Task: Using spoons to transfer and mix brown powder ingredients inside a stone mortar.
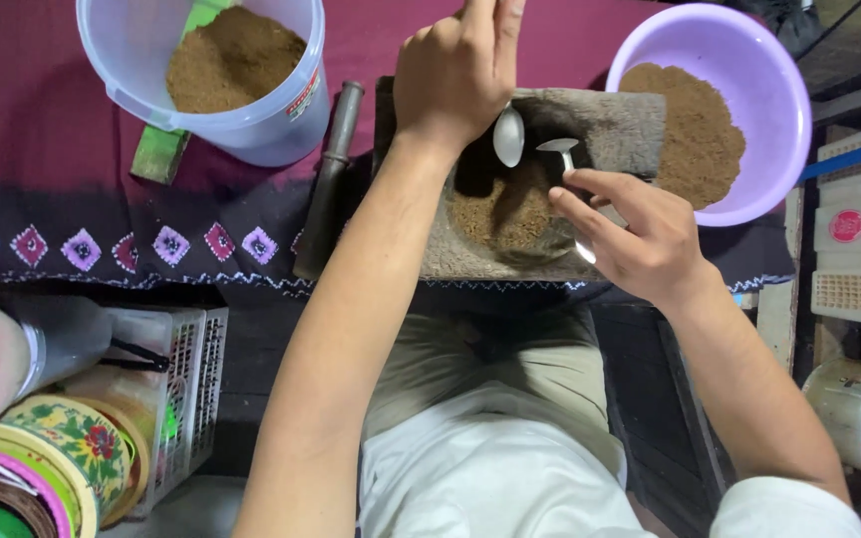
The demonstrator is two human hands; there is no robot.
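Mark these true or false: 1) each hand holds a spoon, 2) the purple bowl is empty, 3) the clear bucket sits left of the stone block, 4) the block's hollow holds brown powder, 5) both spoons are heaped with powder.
1) True. The left hand and the right hand each hold a metal spoon: left spoon, right spoon.
2) False. The purple bowl holds brown powder.
3) True. The clear bucket stands left of the stone block.
4) True. Powder lies in the hollow.
5) False. Both spoon bowls look bare and shiny.
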